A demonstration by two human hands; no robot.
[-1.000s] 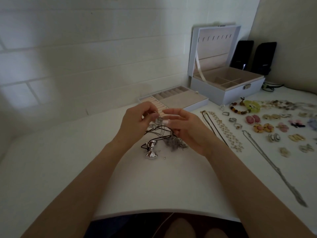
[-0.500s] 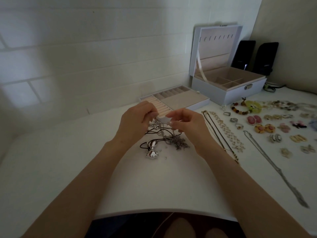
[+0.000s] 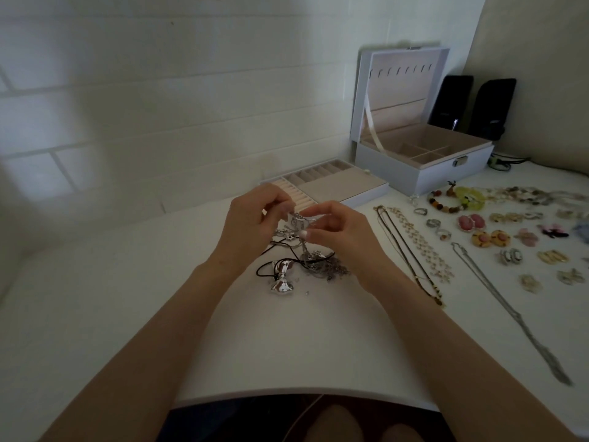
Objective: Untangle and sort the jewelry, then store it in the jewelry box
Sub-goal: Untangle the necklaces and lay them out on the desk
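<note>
Jewelry tangle [image 3: 302, 255] sits on the white surface [image 3: 159, 298] straight ahead of the person, its upper part lifted between both hands. The left hand [image 3: 251, 221] pinches a small silver piece [image 3: 297, 219] at the top of the knot between thumb and forefinger. The right hand [image 3: 344, 231] pinches the tangle just beside it with curled fingers; which strand it has is too small to tell. A black cord [image 3: 266, 270] loops out below, and a shiny bow-shaped pendant [image 3: 280, 282] rests on the surface.

The step looks like freeing one piece from the knot. It should go best with one hand as a steady anchor while the other eases loops wider. Pulling would likely tighten the cord around the thin chains and could kink them. Leaving the heavy pendant resting on the surface keeps its weight off the strands. Finding a clasp or loose end and feeding it back through is probably the surest route.

Once free, the piece would belong with the necklaces [image 3: 424, 247] laid out to the right. The open jewelry box [image 3: 398, 175] and its tray [image 3: 363, 194] wait behind them.
</note>
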